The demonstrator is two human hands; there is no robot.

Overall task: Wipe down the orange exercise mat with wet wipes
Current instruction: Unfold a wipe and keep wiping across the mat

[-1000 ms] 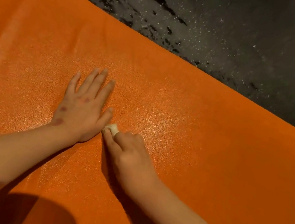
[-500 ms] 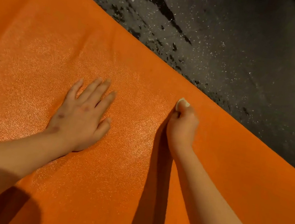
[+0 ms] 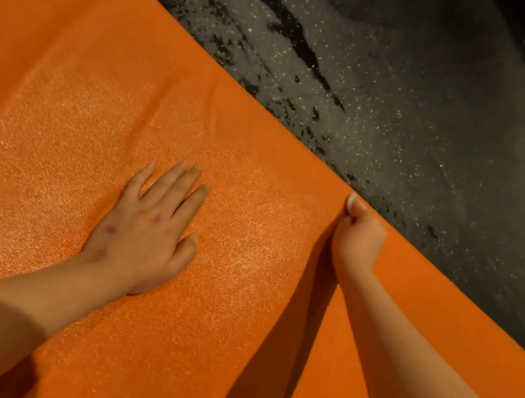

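The textured orange exercise mat (image 3: 65,79) is spread over a dark speckled floor (image 3: 420,138). The left hand (image 3: 145,228) is laid flat, fingers straight, near the mat's middle, presumably to pin it against sliding. The right hand (image 3: 358,239) is clenched round a small wadded white wet wipe (image 3: 356,202), pressed at the mat's far edge. No wipe packet or other container is seen.

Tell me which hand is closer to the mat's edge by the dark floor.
Right. The right hand, gripping the wipe, is at the far edge of the mat, next to the floor. The left hand lies flat on the mat, well in from that edge.
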